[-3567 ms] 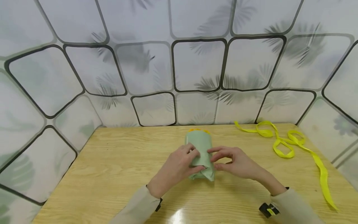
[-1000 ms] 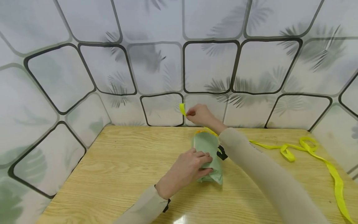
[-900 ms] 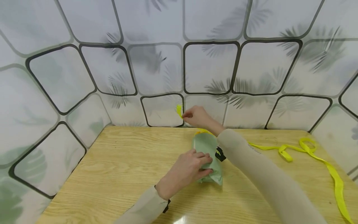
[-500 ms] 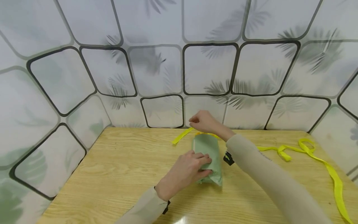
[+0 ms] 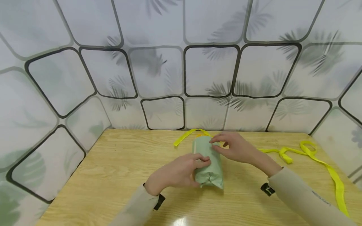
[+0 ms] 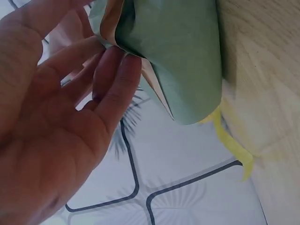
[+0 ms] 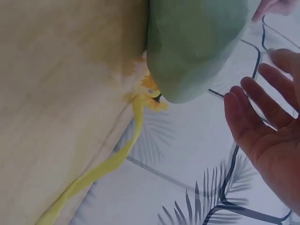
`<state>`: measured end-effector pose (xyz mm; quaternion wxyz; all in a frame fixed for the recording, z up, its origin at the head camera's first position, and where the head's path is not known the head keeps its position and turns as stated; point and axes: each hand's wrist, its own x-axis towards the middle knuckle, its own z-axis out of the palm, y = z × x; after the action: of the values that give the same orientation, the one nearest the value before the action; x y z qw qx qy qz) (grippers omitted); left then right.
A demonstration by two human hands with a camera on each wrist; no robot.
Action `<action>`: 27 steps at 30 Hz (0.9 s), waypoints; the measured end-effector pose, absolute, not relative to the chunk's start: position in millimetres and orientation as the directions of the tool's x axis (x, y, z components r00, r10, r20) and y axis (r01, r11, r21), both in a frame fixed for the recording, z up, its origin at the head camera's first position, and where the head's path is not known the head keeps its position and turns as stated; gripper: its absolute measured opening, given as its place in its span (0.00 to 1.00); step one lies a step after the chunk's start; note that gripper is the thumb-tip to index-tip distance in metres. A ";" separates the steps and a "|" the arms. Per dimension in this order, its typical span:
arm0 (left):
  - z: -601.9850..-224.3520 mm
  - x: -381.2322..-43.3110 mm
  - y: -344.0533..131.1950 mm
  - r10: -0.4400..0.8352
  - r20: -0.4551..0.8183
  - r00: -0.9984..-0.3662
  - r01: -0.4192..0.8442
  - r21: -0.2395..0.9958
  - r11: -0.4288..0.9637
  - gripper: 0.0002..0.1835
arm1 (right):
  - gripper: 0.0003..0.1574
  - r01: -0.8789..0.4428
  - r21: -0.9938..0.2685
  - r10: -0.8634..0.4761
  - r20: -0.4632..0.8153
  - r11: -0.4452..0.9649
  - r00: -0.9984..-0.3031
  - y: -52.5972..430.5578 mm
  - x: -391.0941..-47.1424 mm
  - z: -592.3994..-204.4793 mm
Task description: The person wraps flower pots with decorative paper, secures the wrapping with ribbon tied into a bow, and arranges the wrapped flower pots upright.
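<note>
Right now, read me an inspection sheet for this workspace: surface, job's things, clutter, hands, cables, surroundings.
Surface: wooden table, grain visible, bright glare spot near the front.
Job's things: green-wrapped bundle lying on the table, crumpled at the near end, orange flowers showing at the far end; yellow ribbon running past the flower end and off to the right, partly hidden by the right arm.
Clutter: nothing seen.
Hands: left hand rests its fingers on the wrap; right hand is beside the bundle, holding nothing.
Cables: nothing seen.
Surroundings: backdrop with rounded outlines and leaf prints.
</note>
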<state>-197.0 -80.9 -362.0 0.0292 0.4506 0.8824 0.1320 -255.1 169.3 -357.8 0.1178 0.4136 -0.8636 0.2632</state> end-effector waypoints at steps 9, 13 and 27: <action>-366.8 -201.2 -86.7 0.791 0.122 -0.599 0.732 0.484 0.480 0.31 | 0.30 -0.825 -0.387 -0.704 0.440 0.413 -0.558 182.7 -208.5 -386.3; -368.6 -201.3 -87.6 0.756 0.129 -0.642 0.664 0.587 0.464 0.27 | 0.28 -0.806 -0.429 -0.667 0.463 0.407 -0.583 176.3 -201.1 -396.3; -378.1 -209.9 -92.2 0.703 0.212 -0.678 0.650 0.619 0.440 0.19 | 0.33 -0.743 -0.324 -0.576 0.479 0.586 -0.663 156.8 -189.8 -402.0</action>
<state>-209.9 -92.2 -378.1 0.0382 0.3993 0.8477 0.3471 -189.8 156.8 -402.0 0.1634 0.3766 -0.8753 0.2556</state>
